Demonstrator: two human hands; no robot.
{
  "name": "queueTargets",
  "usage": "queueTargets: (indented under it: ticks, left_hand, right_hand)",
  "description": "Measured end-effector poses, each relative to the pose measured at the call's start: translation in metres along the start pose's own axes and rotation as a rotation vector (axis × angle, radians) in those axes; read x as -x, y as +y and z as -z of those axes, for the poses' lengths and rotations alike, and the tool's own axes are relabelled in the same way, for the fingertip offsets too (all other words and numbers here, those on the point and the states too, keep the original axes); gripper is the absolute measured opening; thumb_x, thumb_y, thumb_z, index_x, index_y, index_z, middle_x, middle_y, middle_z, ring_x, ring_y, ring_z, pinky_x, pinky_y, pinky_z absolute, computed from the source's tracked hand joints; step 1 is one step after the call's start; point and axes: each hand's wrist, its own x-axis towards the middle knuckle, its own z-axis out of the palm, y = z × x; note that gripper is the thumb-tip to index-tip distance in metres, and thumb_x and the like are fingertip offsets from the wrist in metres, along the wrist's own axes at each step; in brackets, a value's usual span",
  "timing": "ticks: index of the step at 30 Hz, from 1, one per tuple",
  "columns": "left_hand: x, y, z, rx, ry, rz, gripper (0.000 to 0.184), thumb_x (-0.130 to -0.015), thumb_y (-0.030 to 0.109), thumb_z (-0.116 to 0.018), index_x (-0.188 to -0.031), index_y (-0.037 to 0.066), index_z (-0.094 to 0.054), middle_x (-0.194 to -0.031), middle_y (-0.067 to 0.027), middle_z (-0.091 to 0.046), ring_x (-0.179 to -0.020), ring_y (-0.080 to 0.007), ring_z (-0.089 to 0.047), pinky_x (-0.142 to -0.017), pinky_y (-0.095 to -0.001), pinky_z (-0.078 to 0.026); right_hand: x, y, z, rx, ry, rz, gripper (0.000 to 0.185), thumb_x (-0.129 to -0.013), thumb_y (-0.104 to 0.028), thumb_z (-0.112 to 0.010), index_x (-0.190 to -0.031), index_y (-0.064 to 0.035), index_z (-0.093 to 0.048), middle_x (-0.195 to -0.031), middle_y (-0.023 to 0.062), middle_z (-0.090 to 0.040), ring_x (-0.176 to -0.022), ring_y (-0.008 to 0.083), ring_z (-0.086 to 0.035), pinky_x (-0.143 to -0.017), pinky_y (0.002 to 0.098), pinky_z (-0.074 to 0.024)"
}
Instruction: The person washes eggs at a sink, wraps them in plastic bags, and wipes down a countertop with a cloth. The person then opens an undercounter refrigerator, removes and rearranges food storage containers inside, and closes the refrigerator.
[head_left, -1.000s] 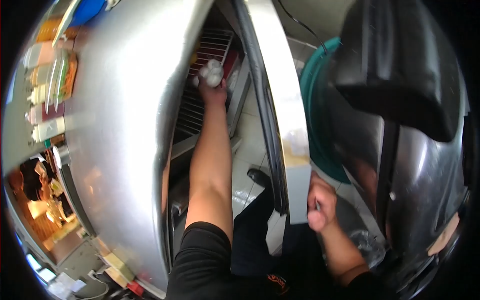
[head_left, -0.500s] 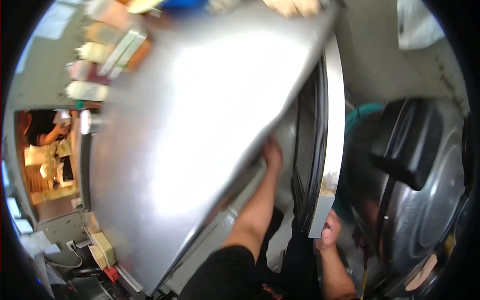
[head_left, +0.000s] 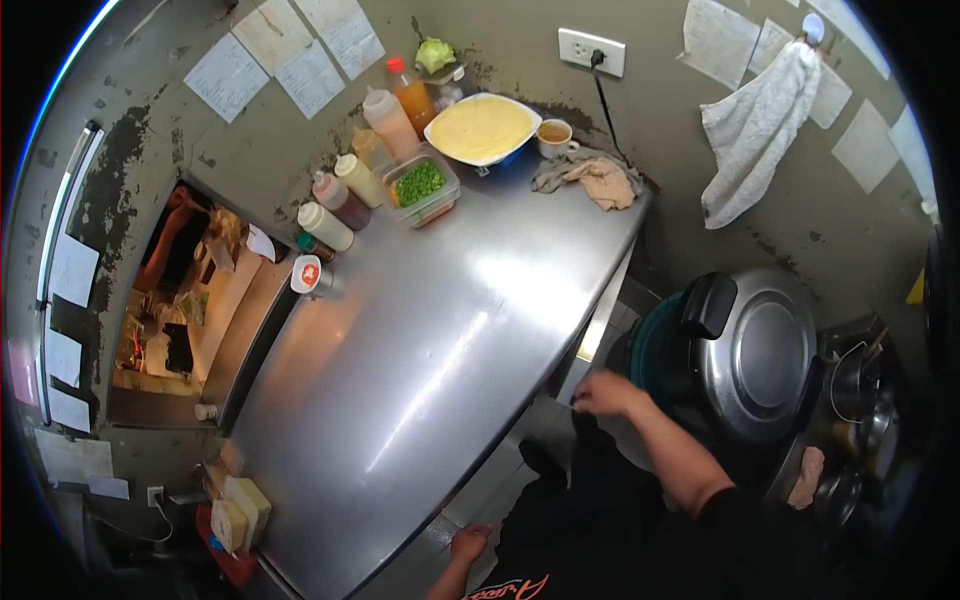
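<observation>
My right hand [head_left: 603, 394] is closed at the near end of the narrow door [head_left: 573, 380] beside the steel counter [head_left: 440, 330]. Its thumb and fingertips are together at the door's edge. Low in the view, near the counter's front edge, my left hand [head_left: 470, 543] is curled closed; whether anything is inside it is hidden. The door's inside is out of sight under the counter. No white bundle shows now.
Sauce bottles [head_left: 340, 200], a tub of chopped greens [head_left: 420, 183] and a yellow-filled dish [head_left: 482, 130] stand at the counter's back. A large lidded cooker [head_left: 758, 355] is at right. Another person's arm [head_left: 160, 255] shows through the wall opening.
The view has swung up to the counter top. My left hand, earlier inside the cabinet with a white bundle, is now low outside it. The door has swung closer to the counter.
</observation>
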Motion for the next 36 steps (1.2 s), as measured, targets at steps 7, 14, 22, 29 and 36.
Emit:
queueTargets:
  ticks: [7, 14, 22, 29, 36]
  left_hand:
    - [0.054, 0.166, 0.102, 0.578, -0.197, -0.061, 0.041, -0.092, 0.037, -0.059, -0.106, -0.001, -0.065, -0.088, -0.0115, -0.070, -0.078, -0.0144, -0.065, -0.071, -0.0258, -0.051]
    - [0.021, 0.356, 0.166, 0.880, 0.237, -0.592, 0.057, -0.085, 0.013, -0.070, -0.133, 0.000, -0.043, -0.114, -0.0136, -0.059, -0.096, -0.0180, -0.058, -0.083, -0.0304, -0.050]
    - [-0.119, 0.465, 0.156, 0.259, 0.577, -0.586, 0.087, -0.069, 0.015, -0.075, -0.144, 0.017, -0.030, -0.129, -0.0218, -0.034, -0.112, -0.0377, -0.045, -0.093, -0.0447, -0.042]
    - [-0.107, 0.446, 0.296, 1.011, 0.625, -0.283, 0.073, -0.082, 0.029, -0.070, -0.141, 0.005, -0.035, -0.130, -0.0213, -0.043, -0.120, -0.0316, -0.045, -0.096, -0.0393, -0.041]
    - [-0.209, 0.523, 0.428, 0.736, 0.685, -0.116, 0.056, -0.087, 0.032, -0.057, -0.132, 0.001, -0.044, -0.123, -0.0251, -0.053, -0.111, -0.0354, -0.055, -0.093, -0.0420, -0.044]
  right_hand:
    - [-0.184, 0.041, 0.245, 0.197, 1.019, -0.108, 0.045, -0.089, -0.028, -0.057, -0.127, -0.0042, -0.054, -0.123, 0.0224, -0.056, -0.112, 0.0397, -0.054, -0.094, 0.0411, -0.0442]
    - [-0.229, 0.019, 0.240, -0.044, 0.566, -0.324, 0.063, -0.084, -0.035, -0.064, -0.134, -0.0015, -0.045, -0.127, 0.0250, -0.052, -0.116, 0.0391, -0.051, -0.098, 0.0441, -0.0410]
    - [-0.207, -0.038, 0.234, -0.992, 0.725, -0.139, 0.027, -0.090, -0.034, -0.063, -0.081, -0.0108, -0.054, -0.068, -0.0048, -0.049, -0.053, 0.0056, -0.041, -0.046, 0.0208, -0.0315]
    - [-0.290, 0.000, 0.216, 0.233, 0.735, -0.209, 0.074, -0.089, -0.049, -0.055, -0.141, 0.0003, -0.036, -0.147, 0.0297, -0.028, -0.139, 0.0384, -0.024, -0.114, 0.0435, -0.0186]
    - [-0.314, -0.070, 0.165, 0.312, 0.329, 0.420, 0.052, -0.088, -0.017, -0.053, -0.135, 0.0024, -0.042, -0.140, 0.0230, -0.041, -0.137, 0.0378, -0.029, -0.114, 0.0472, -0.0199]
